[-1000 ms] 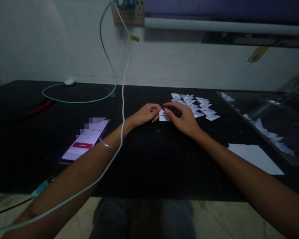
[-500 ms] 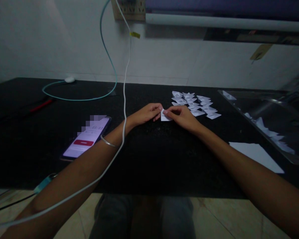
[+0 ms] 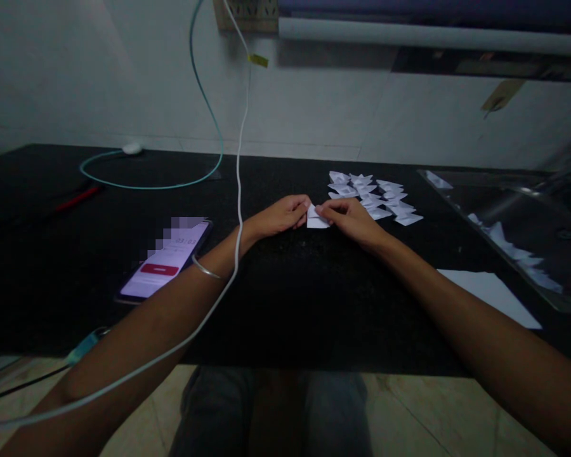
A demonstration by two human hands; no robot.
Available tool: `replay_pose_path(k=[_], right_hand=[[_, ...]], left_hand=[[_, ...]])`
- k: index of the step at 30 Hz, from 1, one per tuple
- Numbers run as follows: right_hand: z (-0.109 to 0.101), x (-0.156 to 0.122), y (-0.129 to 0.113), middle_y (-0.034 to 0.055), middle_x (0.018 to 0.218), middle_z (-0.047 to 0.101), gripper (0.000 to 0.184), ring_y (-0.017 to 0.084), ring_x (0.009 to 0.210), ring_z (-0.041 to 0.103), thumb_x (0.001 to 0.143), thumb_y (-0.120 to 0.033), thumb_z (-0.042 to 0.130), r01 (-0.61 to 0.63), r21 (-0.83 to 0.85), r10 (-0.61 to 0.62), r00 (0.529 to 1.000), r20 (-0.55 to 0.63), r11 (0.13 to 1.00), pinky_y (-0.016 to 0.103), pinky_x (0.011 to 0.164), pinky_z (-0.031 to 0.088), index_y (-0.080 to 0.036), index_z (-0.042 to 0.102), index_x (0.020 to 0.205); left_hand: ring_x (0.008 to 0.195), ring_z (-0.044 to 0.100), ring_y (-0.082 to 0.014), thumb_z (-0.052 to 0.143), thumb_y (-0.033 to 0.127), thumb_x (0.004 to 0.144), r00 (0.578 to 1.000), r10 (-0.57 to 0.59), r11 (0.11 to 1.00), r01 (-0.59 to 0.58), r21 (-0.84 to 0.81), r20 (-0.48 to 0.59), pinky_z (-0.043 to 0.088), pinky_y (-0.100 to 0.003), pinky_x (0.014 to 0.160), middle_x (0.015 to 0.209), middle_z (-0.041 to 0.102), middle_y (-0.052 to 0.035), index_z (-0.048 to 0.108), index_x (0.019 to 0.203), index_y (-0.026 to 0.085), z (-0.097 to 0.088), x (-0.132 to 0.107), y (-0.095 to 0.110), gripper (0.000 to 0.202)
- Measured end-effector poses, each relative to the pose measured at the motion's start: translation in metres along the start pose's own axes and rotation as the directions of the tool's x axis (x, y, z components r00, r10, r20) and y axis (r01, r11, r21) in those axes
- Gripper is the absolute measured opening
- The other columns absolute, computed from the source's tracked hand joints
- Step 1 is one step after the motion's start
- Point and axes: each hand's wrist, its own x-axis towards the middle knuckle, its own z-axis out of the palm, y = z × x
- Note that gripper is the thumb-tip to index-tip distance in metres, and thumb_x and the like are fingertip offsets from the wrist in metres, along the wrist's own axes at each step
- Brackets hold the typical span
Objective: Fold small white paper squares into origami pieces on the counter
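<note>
Over the dark counter, the left hand is pinching the left edge of a folded paper, its fingers curling, while the right hand is gripping the other side between thumb and fingers, probably keeping it steady. Paper boats are sitting beyond the right hand, apparently grouped to leave working room.

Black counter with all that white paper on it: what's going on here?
Someone's two bare hands, the left hand and the right hand, hold a small folded white paper between them over the black counter. Just beyond the right hand lies a group of folded white pieces. Flat white paper lies farther right, and a lit phone lies on the left.
</note>
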Motion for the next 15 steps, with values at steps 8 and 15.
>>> replay_pose_path(k=[8, 15], right_hand=[[0.0010, -0.0026, -0.0041, -0.0007, 0.064, 0.059, 0.034, 0.012, 0.062, 0.047, 0.082, -0.049, 0.072, -0.026, 0.047, 0.026, 1.000, 0.001, 0.999, 0.029, 0.060, 0.036, -0.019, 0.069, 0.068], [0.0017, -0.0025, -0.0048, 0.0019, 0.068, 0.065, 0.027, 0.013, 0.063, 0.052, 0.078, -0.045, 0.077, -0.048, 0.060, 0.050, 0.999, -0.019, 0.997, 0.030, 0.059, 0.039, -0.019, 0.073, 0.072]], left_hand=[[0.057, 0.042, -0.0090, 0.038, 0.031, 0.104, 1.000, -0.001, 1.000, 0.001, 0.026, -0.001, 0.033, -0.022, 0.055, 0.065, 0.049, 0.0015, 0.049, 0.074, 0.018, 0.0007, -0.0011, -0.0007, 0.035], [0.059, 0.042, -0.0099, 0.038, 0.031, 0.104, 1.000, 0.013, 0.998, -0.012, 0.063, -0.012, 0.034, -0.023, 0.058, 0.066, 0.049, 0.0011, 0.050, 0.074, 0.018, 0.0014, -0.0008, -0.0027, 0.035]])
